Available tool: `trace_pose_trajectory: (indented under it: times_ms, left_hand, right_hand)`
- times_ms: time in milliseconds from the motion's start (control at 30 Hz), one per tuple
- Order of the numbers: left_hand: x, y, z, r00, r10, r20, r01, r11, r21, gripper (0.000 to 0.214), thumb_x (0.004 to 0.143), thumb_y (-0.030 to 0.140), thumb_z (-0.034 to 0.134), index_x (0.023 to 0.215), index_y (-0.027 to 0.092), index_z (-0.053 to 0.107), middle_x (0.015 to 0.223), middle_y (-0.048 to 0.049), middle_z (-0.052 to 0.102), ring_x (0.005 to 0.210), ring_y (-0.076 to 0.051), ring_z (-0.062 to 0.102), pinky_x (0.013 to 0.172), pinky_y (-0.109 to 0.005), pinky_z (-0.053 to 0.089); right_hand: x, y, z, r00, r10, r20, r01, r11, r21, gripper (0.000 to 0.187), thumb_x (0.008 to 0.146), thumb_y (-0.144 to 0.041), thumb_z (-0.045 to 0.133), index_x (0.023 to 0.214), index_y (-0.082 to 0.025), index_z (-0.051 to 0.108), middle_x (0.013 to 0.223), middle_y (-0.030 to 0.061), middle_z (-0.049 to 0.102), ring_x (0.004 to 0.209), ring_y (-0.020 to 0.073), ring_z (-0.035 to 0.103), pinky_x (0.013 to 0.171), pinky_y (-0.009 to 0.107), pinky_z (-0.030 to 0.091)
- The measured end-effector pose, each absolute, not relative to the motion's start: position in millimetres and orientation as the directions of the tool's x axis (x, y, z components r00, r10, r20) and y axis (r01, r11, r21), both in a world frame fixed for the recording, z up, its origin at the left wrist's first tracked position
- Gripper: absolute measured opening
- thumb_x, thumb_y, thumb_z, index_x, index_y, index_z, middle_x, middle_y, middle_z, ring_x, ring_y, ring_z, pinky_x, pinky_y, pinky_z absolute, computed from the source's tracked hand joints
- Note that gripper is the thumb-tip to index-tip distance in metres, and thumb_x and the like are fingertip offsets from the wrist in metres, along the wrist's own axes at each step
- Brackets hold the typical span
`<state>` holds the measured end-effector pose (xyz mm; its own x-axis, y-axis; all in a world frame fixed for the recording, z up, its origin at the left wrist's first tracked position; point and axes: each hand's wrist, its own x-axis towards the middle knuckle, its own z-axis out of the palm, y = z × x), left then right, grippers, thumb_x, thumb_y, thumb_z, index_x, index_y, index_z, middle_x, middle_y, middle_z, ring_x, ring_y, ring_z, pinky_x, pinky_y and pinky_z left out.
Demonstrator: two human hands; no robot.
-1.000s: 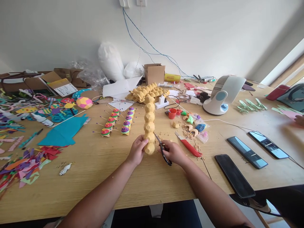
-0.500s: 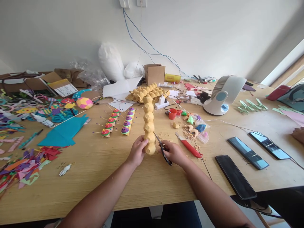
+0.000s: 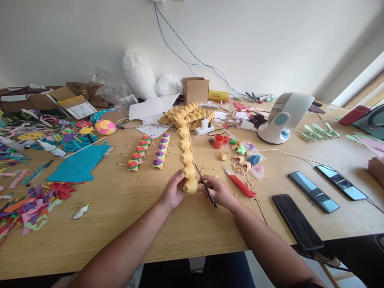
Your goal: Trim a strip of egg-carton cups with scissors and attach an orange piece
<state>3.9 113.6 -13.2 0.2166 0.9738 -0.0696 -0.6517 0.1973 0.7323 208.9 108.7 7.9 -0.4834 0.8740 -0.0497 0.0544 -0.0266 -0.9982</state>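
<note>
My left hand is closed round the near end of a yellow egg-carton strip, a single row of cups pointing away from me. In my right hand is a pair of black scissors, its blades lying along the strip's right edge. Yellow scraps lie on the wood just right of the strip. To the left stand two rows of painted egg-carton bugs, one red and green, the other purple. Behind the strip is a pile of yellow egg cartons.
On the right are a red-handled knife, several phones, a white fan and a red cup. Paper scraps and blue paper cover the left. Another person's hand rests at the right edge.
The egg-carton strip has turned, its far end swinging slightly left and its right edge showing more. The scissors have rotated with my right hand, still beside the strip.
</note>
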Motion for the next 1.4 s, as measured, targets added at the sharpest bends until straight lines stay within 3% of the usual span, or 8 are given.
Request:
trace_pose_trajectory:
  times_ms: [300, 533, 733, 900, 1000, 1133, 1267, 1400]
  left_hand:
    - [4, 114, -7, 0.294, 0.949, -0.111, -0.731, 0.298, 0.614, 0.033, 0.084, 0.038, 0.084, 0.107, 0.017, 0.072, 0.097, -0.0048, 0.079, 0.086, -0.018, 0.073, 0.077, -0.028, 0.058]
    - [0, 114, -1, 0.34, 0.92, -0.193, -0.78, 0.391, 0.49, 0.024, 0.084, 0.03, 0.08, 0.103, 0.02, 0.07, 0.088, -0.0028, 0.079, 0.077, -0.017, 0.074, 0.07, -0.025, 0.058]
    - [-3, 113, 1, 0.324, 0.915, -0.241, -0.808, 0.4, 0.433, 0.019, 0.082, 0.026, 0.076, 0.099, 0.021, 0.069, 0.085, -0.0027, 0.079, 0.073, -0.017, 0.073, 0.067, -0.025, 0.058]
    - [-4, 115, 3, 0.309, 0.921, -0.237, -0.828, 0.383, 0.409, 0.016, 0.084, 0.025, 0.073, 0.098, 0.022, 0.068, 0.082, -0.0021, 0.078, 0.069, -0.017, 0.071, 0.061, -0.024, 0.055]
    - [-3, 116, 2, 0.282, 0.926, -0.251, -0.816, 0.369, 0.444, 0.017, 0.084, 0.024, 0.072, 0.101, 0.021, 0.068, 0.086, -0.0027, 0.079, 0.072, -0.017, 0.073, 0.065, -0.025, 0.057]
    - [-2, 115, -2, 0.294, 0.922, -0.252, -0.781, 0.384, 0.492, 0.024, 0.086, 0.026, 0.072, 0.109, 0.019, 0.069, 0.093, -0.0047, 0.08, 0.08, -0.018, 0.076, 0.073, -0.027, 0.06]
    - [-3, 116, -5, 0.293, 0.923, -0.25, -0.793, 0.381, 0.475, 0.022, 0.085, 0.024, 0.075, 0.106, 0.018, 0.07, 0.091, -0.0038, 0.08, 0.077, -0.016, 0.076, 0.071, -0.025, 0.059]
    - [-4, 117, -5, 0.279, 0.926, -0.255, -0.81, 0.37, 0.455, 0.022, 0.085, 0.021, 0.075, 0.106, 0.02, 0.07, 0.089, -0.0022, 0.08, 0.077, -0.017, 0.076, 0.068, -0.025, 0.059]
  right_hand:
    - [211, 108, 9, -0.495, 0.867, -0.063, 0.015, -0.064, -0.998, 0.05, 0.08, -0.06, 0.085, 0.099, -0.02, 0.062, 0.062, -0.0073, 0.052, 0.054, 0.0095, 0.045, 0.05, 0.023, 0.033]
    - [221, 104, 15, -0.601, 0.799, -0.011, -0.116, -0.101, -0.988, 0.049, 0.096, -0.067, 0.064, 0.105, -0.019, 0.061, 0.056, -0.0074, 0.053, 0.044, 0.0092, 0.042, 0.043, 0.023, 0.031]
    - [225, 111, 4, -0.671, 0.74, -0.037, -0.262, -0.283, -0.922, 0.052, 0.095, -0.07, 0.063, 0.107, -0.019, 0.059, 0.052, -0.0092, 0.051, 0.036, 0.0071, 0.029, 0.037, 0.024, 0.018]
    - [224, 113, 6, -0.583, 0.81, -0.063, -0.29, -0.279, -0.915, 0.052, 0.094, -0.071, 0.061, 0.108, -0.021, 0.057, 0.052, -0.011, 0.044, 0.039, 0.0078, 0.026, 0.041, 0.024, 0.019]
    - [223, 110, 14, -0.484, 0.875, -0.008, -0.206, -0.123, -0.971, 0.049, 0.096, -0.069, 0.059, 0.11, -0.021, 0.058, 0.056, -0.0099, 0.043, 0.046, 0.0099, 0.032, 0.047, 0.025, 0.026]
    - [221, 108, 19, -0.376, 0.925, 0.045, 0.107, 0.091, -0.99, 0.039, 0.097, -0.06, 0.062, 0.11, -0.024, 0.06, 0.073, -0.0039, 0.053, 0.065, 0.0146, 0.048, 0.062, 0.028, 0.041]
    - [223, 113, 12, -0.243, 0.958, 0.155, 0.431, 0.249, -0.867, 0.031, 0.092, -0.047, 0.069, 0.111, -0.023, 0.063, 0.086, 0.0001, 0.059, 0.079, 0.0189, 0.055, 0.073, 0.032, 0.044]
    - [225, 119, 5, -0.196, 0.95, 0.243, 0.579, 0.313, -0.753, 0.029, 0.087, -0.033, 0.072, 0.113, -0.022, 0.066, 0.092, 0.0031, 0.065, 0.087, 0.0213, 0.06, 0.079, 0.033, 0.045]
